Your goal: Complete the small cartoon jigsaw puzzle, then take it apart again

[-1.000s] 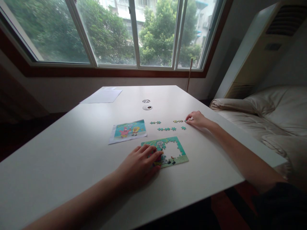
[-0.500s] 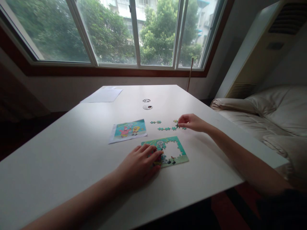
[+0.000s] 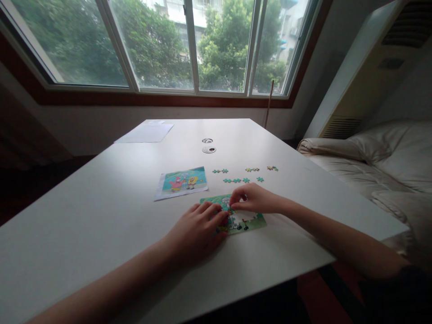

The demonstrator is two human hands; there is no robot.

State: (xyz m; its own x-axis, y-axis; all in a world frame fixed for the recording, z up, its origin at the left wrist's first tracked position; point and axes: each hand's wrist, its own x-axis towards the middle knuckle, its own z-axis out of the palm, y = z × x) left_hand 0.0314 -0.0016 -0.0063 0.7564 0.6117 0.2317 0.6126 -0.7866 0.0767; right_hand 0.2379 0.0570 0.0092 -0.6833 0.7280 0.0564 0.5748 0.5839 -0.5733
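Note:
A partly filled cartoon jigsaw puzzle point(image 3: 259, 221) lies on the white table, with a pale unfilled area in its right half. My left hand point(image 3: 202, 222) rests flat over the puzzle's left side, fingers spread and holding nothing. Above the gap's left edge, my right hand point(image 3: 251, 198) pinches a small puzzle piece, mostly hidden by the fingertips. Just beyond are loose green puzzle pieces point(image 3: 237, 180) in a row. More loose pieces point(image 3: 252, 169) with yellow and brown lie farther back. To the left is a printed reference picture point(image 3: 184, 182) on paper.
Two round flat discs point(image 3: 209, 150) sit mid-table. White paper sheets point(image 3: 145, 133) lie at the far left corner. A cream sofa point(image 3: 351, 157) stands right of the table point(image 3: 101, 193), and a window point(image 3: 162, 45) is behind it.
My right hand has come from the loose pieces toward me and left, over the puzzle, bringing one piece. My left hand has stayed in place.

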